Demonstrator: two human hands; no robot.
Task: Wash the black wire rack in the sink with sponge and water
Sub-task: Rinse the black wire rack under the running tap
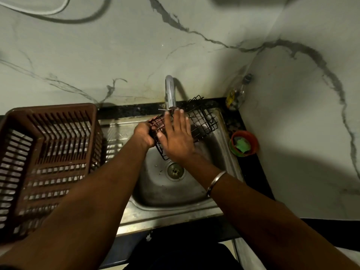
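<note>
The black wire rack hangs tilted over the steel sink, just under the curved tap. My left hand grips the rack's left edge with curled fingers. My right hand lies flat with straight fingers on the rack's grid, fingertips near the tap's spout. A green sponge sits in an orange bowl on the counter to the right of the sink. I cannot tell whether water runs from the tap.
A large brown plastic dish basket stands on the drainboard to the left of the sink. A small bottle stands in the back right corner against the marble wall. The sink's drain lies below the rack.
</note>
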